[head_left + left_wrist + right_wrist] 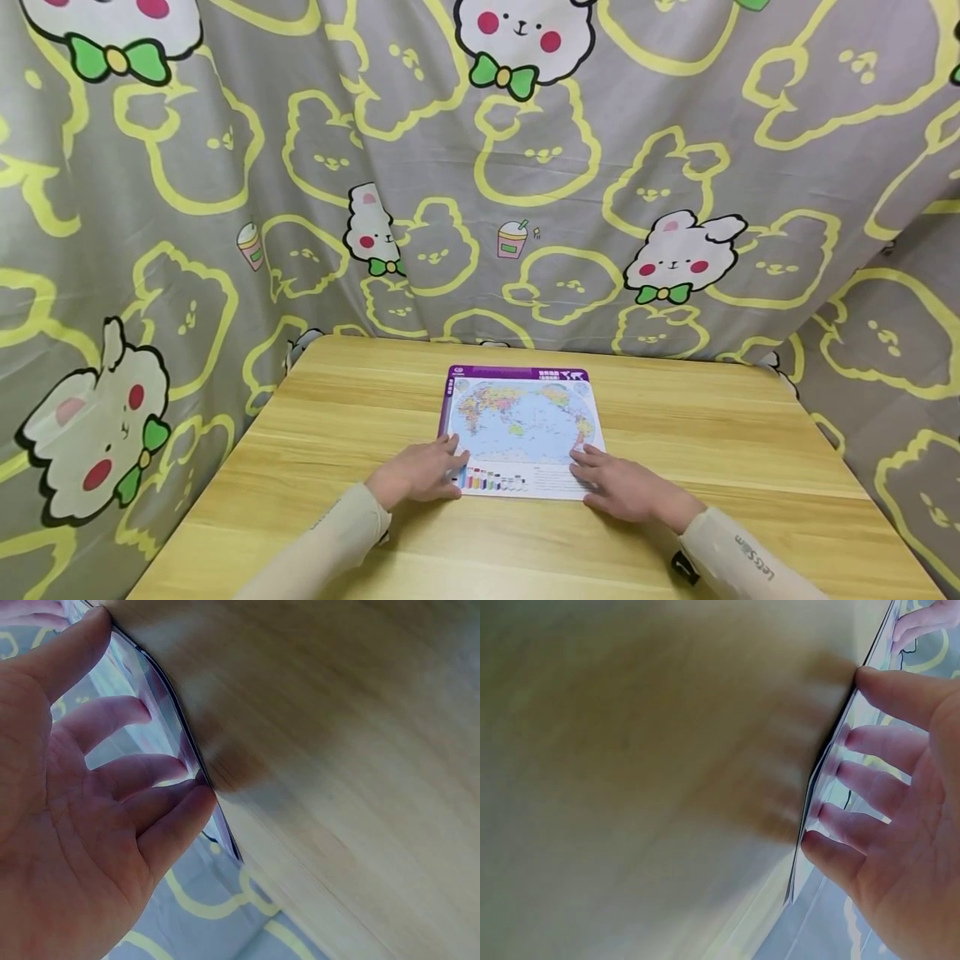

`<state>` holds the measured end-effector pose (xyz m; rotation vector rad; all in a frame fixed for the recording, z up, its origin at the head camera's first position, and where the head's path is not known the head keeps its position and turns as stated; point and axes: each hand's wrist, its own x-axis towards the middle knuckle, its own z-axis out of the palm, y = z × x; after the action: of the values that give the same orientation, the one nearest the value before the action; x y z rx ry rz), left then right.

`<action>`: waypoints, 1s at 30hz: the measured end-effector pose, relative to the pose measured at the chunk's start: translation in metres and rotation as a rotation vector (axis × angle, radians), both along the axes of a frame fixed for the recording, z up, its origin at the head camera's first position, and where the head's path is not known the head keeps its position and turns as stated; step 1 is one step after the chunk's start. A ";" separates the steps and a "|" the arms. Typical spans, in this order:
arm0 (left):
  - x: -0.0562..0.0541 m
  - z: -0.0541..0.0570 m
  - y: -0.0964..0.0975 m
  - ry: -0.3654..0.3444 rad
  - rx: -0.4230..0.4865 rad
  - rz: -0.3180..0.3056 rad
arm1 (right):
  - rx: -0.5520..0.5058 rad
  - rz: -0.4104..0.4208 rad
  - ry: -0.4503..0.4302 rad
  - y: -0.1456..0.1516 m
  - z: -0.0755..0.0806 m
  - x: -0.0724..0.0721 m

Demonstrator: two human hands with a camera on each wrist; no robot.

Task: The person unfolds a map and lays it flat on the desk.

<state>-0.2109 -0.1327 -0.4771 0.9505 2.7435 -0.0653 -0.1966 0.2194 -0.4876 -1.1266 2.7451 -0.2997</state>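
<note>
A world map [517, 425] with a purple top border lies flat on the wooden table, its sheet glossy in the wrist views. My left hand [422, 471] rests on its near left corner, fingertips on the printed surface and thumb at the near edge. On the near right corner rests my right hand [626, 486], its fingers spread and relaxed along the side. The right wrist view shows the thin, layered edge of the map [807, 799] under the fingertips. Colored bars and small text run along the map's lower strip.
The wooden table [330, 417] extends around the map on every side. A gray curtain [435, 158] with yellow outlines and cartoon rabbits hangs behind the table and at both sides. A small black object [684, 568] sits at the right sleeve [738, 546].
</note>
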 end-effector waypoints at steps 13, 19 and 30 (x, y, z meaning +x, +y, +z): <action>0.006 0.004 0.004 0.006 0.009 -0.027 | -0.018 -0.047 -0.028 0.006 -0.002 -0.007; 0.008 0.002 0.007 0.013 -0.004 -0.027 | -0.008 -0.044 -0.031 0.009 -0.003 -0.009; 0.013 0.005 0.010 0.023 -0.008 -0.027 | 0.009 -0.036 -0.031 0.012 -0.003 -0.011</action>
<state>-0.1983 -0.1222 -0.4720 0.9903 2.7497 -0.0930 -0.2077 0.2315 -0.4906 -1.0619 2.7400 -0.3071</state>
